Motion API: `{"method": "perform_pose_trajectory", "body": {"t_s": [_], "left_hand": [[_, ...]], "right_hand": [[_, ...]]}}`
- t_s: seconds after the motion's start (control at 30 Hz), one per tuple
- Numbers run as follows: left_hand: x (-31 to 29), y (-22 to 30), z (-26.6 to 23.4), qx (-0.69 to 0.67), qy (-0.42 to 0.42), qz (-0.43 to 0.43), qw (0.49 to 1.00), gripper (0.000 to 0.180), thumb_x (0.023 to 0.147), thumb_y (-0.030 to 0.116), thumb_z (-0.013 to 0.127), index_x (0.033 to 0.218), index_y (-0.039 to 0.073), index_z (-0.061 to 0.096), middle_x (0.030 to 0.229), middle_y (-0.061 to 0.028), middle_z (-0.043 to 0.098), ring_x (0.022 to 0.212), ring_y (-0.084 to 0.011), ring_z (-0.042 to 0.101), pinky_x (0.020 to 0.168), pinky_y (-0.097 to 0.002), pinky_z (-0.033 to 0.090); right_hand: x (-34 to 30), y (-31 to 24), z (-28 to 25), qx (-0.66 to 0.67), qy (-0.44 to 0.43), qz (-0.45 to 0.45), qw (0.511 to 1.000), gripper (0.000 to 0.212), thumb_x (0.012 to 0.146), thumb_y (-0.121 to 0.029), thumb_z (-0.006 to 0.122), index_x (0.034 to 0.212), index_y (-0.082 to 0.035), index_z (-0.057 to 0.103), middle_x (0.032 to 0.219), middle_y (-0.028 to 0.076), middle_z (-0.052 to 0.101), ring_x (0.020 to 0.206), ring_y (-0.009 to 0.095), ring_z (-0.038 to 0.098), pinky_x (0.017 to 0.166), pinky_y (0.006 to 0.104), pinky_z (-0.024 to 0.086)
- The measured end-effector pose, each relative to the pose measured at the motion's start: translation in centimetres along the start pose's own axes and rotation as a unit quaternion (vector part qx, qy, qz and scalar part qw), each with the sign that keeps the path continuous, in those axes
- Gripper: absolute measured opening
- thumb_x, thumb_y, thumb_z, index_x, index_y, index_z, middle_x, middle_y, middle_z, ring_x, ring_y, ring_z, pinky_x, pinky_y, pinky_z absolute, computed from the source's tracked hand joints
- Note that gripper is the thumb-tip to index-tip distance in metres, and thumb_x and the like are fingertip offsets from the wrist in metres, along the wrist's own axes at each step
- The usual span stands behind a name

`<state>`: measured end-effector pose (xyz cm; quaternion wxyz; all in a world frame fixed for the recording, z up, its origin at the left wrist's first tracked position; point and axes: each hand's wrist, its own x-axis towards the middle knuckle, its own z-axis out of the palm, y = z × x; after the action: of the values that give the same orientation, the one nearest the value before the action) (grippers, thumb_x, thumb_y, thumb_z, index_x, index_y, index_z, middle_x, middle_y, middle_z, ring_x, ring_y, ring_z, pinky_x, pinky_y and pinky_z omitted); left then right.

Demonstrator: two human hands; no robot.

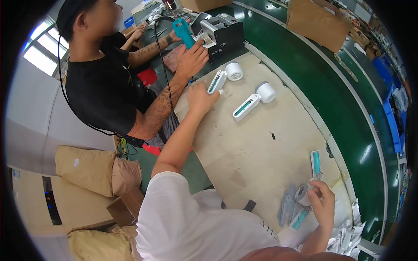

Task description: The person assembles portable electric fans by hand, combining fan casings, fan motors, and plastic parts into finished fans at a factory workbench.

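Note:
My left hand (202,99) is closed at the lower end of a white handheld device (217,81), which has a round perforated head and a teal strip along its open handle. A second such device (246,108) lies just to its right. At the lower right, the fingers of my right hand (323,201) curl in at the round head of another white device, whose teal-lined handle (316,162) points away from me. Beside that hand lies one more device with a grey-rimmed round head (302,195), next to grey plastic handle parts (286,204).
On the left, a co-worker in black holds a teal power tool (183,32) at a black machine (224,35). A green conveyor (322,87) curves past the worktable (248,152), carrying a cardboard box (318,24). Silver packets (346,239) lie at lower right; brown sacks (85,169) stand left.

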<state>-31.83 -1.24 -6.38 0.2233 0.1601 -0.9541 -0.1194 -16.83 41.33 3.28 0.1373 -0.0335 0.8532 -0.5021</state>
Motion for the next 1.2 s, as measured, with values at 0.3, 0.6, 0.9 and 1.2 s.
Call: {"method": "perform_pose_trajectory", "body": {"t_s": [0.3, 0.6, 0.9, 1.2], "left_hand": [[0.7, -2.1, 1.3, -0.025, -0.025, 0.068, 0.997, 0.029, 0.066, 0.025, 0.063, 0.079, 0.000, 0.064, 0.080, -0.0189, 0.060, 0.080, -0.0345, 0.054, 0.074, -0.0396, 0.044], [1.2, -0.4, -0.6, -0.123, -0.103, 0.105, 0.982, 0.027, 0.067, 0.021, 0.060, 0.084, 0.001, 0.065, 0.081, -0.0184, 0.060, 0.081, -0.0326, 0.056, 0.072, -0.0400, 0.044], [2.6, -1.7, 0.9, -0.168, -0.100, 0.127, 0.972, 0.037, 0.068, 0.023, 0.061, 0.095, -0.003, 0.059, 0.093, -0.0212, 0.056, 0.091, -0.0356, 0.052, 0.082, -0.0393, 0.040], [-6.6, 4.7, -2.0, -0.142, 0.114, 0.263, 0.947, 0.038, 0.062, 0.007, 0.064, 0.098, 0.002, 0.053, 0.101, -0.0158, 0.052, 0.092, -0.0333, 0.047, 0.080, -0.0419, 0.036]], "right_hand": [[0.5, 1.6, 0.4, -0.004, 0.074, -0.088, 0.993, 0.014, 0.077, 0.000, 0.059, 0.091, 0.000, 0.059, 0.069, 0.001, 0.053, 0.060, 0.006, 0.046, 0.055, 0.0186, 0.038], [-0.1, 2.6, -0.6, 0.016, 0.088, -0.066, 0.994, 0.010, 0.081, -0.003, 0.057, 0.090, -0.001, 0.058, 0.076, -0.001, 0.055, 0.065, 0.005, 0.045, 0.061, 0.0183, 0.037], [-0.7, 1.9, -0.6, 0.002, 0.113, -0.086, 0.990, 0.011, 0.077, -0.001, 0.058, 0.088, -0.001, 0.060, 0.071, 0.004, 0.055, 0.062, 0.009, 0.048, 0.057, 0.0203, 0.038], [0.9, -10.3, -1.0, 0.186, -0.086, -0.402, 0.893, 0.014, 0.073, -0.005, 0.058, 0.086, -0.006, 0.063, 0.083, 0.007, 0.059, 0.074, 0.020, 0.054, 0.063, 0.0291, 0.043]]}}
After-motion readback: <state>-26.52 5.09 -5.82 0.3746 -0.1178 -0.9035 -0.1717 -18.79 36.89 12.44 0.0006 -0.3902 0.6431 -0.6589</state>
